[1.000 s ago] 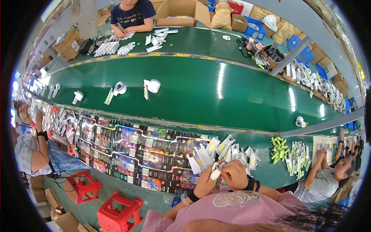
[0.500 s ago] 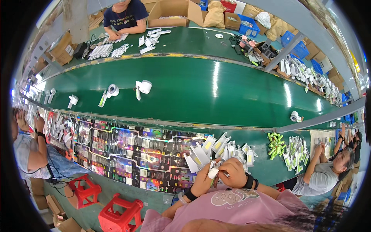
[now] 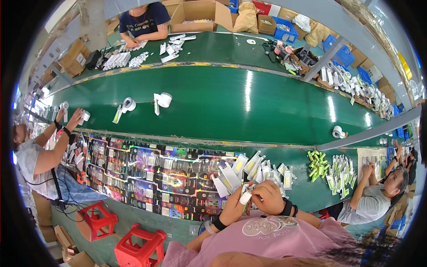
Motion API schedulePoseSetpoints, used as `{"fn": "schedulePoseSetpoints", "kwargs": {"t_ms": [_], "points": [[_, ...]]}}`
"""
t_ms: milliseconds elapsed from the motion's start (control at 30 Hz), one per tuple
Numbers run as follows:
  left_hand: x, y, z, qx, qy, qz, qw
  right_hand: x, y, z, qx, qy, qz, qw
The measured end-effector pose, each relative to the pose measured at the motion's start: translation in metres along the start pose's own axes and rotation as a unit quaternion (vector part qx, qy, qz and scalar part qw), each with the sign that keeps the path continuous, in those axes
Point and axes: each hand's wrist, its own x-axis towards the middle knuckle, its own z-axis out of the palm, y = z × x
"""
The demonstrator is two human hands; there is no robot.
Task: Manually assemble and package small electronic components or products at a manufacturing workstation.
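Close in front of my pink shirt, my left hand (image 3: pixel 232 209) and my right hand (image 3: pixel 268 198) meet with fingers bent and pinched together. A small white piece (image 3: pixel 245 197) shows at the left fingers; whether it is a part or a wrap round a finger, I cannot tell. What the fingertips hold is mostly hidden by the hands. Just beyond them lies a pile of white plastic housings (image 3: pixel 227 178) with pale yellow-green strips. To its right are a heap of lime-green cylindrical pieces (image 3: pixel 317 167) and a group of white-and-green parts (image 3: pixel 341 177).
Printed dark packaging sheets (image 3: pixel 155 178) cover the bench to my left. Beyond runs a green conveyor belt (image 3: pixel 204 111) carrying white round-headed devices (image 3: pixel 165 100). Red stools (image 3: pixel 141 247) stand lower left. Co-workers sit left, right and across; a grey metal post (image 3: pixel 369 133) slants at right.
The co-worker on the left has reached out over the belt to a white device there. My own hands stay almost in the same place and pose.
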Motion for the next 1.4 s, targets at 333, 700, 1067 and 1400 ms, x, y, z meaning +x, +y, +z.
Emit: {"fn": "schedulePoseSetpoints", "kwargs": {"t_ms": [333, 700, 1067, 1400], "points": [[-0.003, 0.009, 0.002, -0.001, -0.025, 0.005, 1.000, 0.005, -0.003, -0.006, 0.043, 0.024, -0.013, 0.999], [-0.017, 0.011, 0.012, 0.072, 0.029, -0.013, 0.997, -0.003, -0.008, -0.020, 0.024, 0.006, -0.059, 0.998], [-0.037, 0.023, 0.033, 0.131, 0.016, 0.073, 0.989, -0.019, -0.022, -0.025, 0.043, 0.073, -0.087, 0.993], [-0.046, 0.010, 0.042, 0.106, 0.037, 0.082, 0.990, -0.031, -0.028, -0.025, 0.046, 0.103, -0.079, 0.990]]}}
